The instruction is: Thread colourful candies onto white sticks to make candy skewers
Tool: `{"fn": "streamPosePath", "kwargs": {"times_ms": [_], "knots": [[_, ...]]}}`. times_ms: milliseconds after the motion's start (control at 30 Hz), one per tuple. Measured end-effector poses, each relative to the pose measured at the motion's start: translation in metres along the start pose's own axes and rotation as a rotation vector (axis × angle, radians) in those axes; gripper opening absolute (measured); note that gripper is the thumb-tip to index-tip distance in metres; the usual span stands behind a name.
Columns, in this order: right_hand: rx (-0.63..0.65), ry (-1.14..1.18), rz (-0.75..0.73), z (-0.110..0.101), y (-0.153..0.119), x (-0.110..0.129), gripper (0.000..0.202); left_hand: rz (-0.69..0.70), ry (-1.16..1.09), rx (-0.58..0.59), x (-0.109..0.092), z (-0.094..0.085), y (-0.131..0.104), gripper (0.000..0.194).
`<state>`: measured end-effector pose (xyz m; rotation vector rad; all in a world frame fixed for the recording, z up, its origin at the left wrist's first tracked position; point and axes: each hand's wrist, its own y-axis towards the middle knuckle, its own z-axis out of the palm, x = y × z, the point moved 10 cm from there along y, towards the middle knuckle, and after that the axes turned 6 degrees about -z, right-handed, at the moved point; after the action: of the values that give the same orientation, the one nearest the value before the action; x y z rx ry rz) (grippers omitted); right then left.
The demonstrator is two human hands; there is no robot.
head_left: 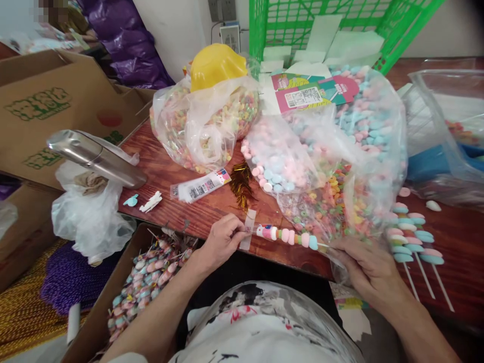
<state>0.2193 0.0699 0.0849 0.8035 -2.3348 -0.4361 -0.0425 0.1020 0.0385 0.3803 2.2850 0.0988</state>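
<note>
A candy skewer (289, 236) of pink, white and blue pieces lies level between my hands at the table's front edge, seemingly inside a clear wrapper. My left hand (227, 237) pinches the wrapper's end at the left, beside a strip of clear tape (247, 231). At the right, my right hand (365, 264) has its fingers closed around the white stick end. Above the tape lies a bundle of gold twist ties (242, 185), and left of it a packet of clear sleeves (200, 186). More skewers (408, 234) rest at the right.
Bags of ring candy (204, 121) and pink-blue candy (280, 156) cover the table's back, below a green crate (260, 30). A steel flask (96, 159) stands at the left. A box of finished skewers (147, 282) sits below the front edge. Clear plastic containers (449, 121) are at the right.
</note>
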Motion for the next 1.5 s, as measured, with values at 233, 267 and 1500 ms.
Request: {"fn": "streamPosePath", "kwargs": {"times_ms": [233, 267, 1500], "knots": [[0.174, -0.057, -0.109, 0.026, 0.014, 0.018, 0.026, 0.083, -0.014, 0.080, -0.010, 0.009, -0.001, 0.011], [0.174, -0.076, -0.131, 0.029, 0.016, 0.022, 0.028, 0.092, -0.011, 0.083, -0.011, 0.010, -0.002, 0.011], [-0.005, 0.217, -0.119, 0.029, 0.081, 0.066, 0.019, -0.395, -0.881, -0.048, -0.049, 0.024, 0.018, 0.040]]}}
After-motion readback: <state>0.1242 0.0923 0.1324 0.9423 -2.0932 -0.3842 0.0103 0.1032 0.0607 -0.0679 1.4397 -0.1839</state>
